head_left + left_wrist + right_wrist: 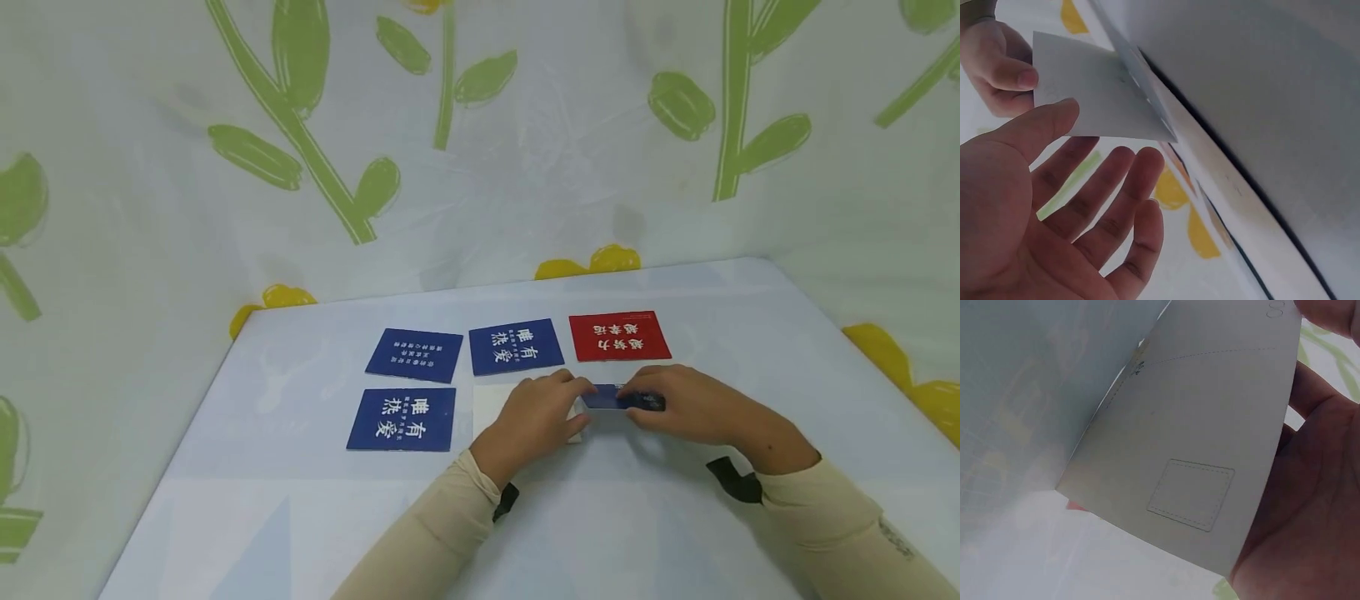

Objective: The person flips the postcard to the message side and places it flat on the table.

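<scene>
Both hands hold one postcard, blue on the side seen in the head view and tilted up above the table. My left hand pinches its left end between thumb and index finger; the other fingers spread loosely beneath in the left wrist view. At the opposite end, my right hand grips the edge, thumb on the near face and fingers behind. The right wrist view shows the postcard's white back, printed with a stamp box and a dotted line. A cream card lies flat, partly hidden by the left hand.
Blue postcards with white lettering lie left of the hands: one at the back left, one at the back middle, one in front. A red postcard lies behind the hands. A flower-patterned sheet rises behind the white table.
</scene>
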`<action>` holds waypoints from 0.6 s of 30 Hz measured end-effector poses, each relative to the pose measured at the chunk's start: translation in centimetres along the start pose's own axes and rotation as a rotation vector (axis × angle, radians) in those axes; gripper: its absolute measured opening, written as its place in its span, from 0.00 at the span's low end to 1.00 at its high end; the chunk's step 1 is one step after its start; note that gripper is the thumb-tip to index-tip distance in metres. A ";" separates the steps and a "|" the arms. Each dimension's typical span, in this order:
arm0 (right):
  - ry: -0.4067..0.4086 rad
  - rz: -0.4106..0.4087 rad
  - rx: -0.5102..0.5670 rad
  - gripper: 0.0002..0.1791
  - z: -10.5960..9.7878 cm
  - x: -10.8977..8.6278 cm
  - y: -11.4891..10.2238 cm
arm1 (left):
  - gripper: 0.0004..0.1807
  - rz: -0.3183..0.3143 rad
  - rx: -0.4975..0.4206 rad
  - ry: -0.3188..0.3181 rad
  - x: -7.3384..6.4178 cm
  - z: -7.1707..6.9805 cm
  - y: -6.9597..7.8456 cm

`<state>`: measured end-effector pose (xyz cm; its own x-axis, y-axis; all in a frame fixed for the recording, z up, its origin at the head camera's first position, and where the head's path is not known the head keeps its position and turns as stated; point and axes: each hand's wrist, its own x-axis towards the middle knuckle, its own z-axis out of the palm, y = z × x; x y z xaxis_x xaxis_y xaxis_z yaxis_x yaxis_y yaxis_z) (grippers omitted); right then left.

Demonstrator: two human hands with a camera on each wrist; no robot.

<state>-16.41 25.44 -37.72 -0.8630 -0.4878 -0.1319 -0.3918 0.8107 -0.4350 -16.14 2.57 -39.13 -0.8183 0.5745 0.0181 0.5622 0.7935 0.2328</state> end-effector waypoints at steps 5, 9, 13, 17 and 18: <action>-0.003 0.005 0.015 0.13 -0.1 -0.3 0.1 | 0.21 0.023 -0.028 0.017 0.3 0.5 0.1; 0.005 -0.013 0.029 0.11 0.0 -0.4 -0.1 | 0.19 0.033 -0.010 0.048 0.1 0.6 0.2; 0.015 -0.017 0.021 0.11 0.0 -0.3 -0.3 | 0.16 0.045 0.010 0.080 0.2 0.6 0.2; 0.021 -0.008 0.015 0.11 -0.1 -0.3 -0.1 | 0.15 0.045 -0.010 0.101 0.3 0.5 0.2; 0.022 -0.008 0.016 0.11 -0.2 -0.3 -0.1 | 0.15 0.042 -0.019 0.109 0.3 0.5 0.2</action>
<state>-16.20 25.58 -37.47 -0.8669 -0.4865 -0.1085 -0.3936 0.8017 -0.4499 -16.21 3.04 -39.59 -0.8028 0.5812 0.1332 0.5948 0.7646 0.2482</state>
